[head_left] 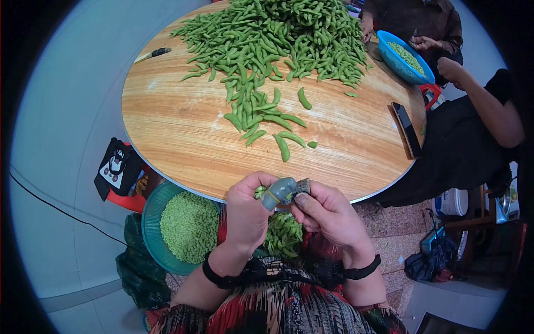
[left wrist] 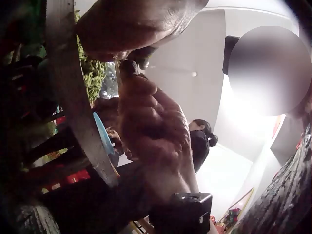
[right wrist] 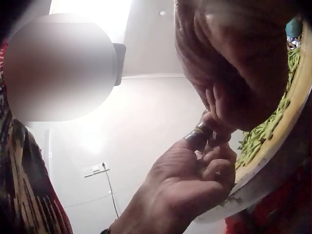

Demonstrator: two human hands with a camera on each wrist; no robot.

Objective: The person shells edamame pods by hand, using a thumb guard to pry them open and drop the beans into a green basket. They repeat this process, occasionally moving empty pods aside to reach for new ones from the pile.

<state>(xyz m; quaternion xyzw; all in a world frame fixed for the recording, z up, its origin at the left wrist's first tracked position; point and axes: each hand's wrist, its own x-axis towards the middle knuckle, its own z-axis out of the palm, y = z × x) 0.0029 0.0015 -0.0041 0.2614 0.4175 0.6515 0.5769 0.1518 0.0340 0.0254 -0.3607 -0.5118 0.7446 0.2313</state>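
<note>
My left hand (head_left: pixel 247 214) has its fingers curled round a green pod (head_left: pixel 260 192), partly hidden in the grip. A grey-green cover (head_left: pixel 278 193) with a yellow band is on its thumb, also visible as a dark cover (right wrist: pixel 197 136) in the right wrist view. My right hand (head_left: pixel 334 217) meets it just beyond the table's near edge, fingers bent and thumb against a ridged grey finger cover (head_left: pixel 302 186). A small green bit (head_left: pixel 288 196) shows between the hands; what the right fingertips hold is unclear. Loose pods (head_left: pixel 282 148) lie ahead on the table (head_left: pixel 183 150).
A large pod heap (head_left: pixel 278 33) covers the table's far side. A knife (head_left: pixel 153 54) lies left, a phone (head_left: pixel 406 129) right. A teal basket of shelled beans (head_left: pixel 189 227) stands lower left. More pods (head_left: pixel 282 234) are below my hands. Two people sit at right near a blue basket (head_left: pixel 405 58).
</note>
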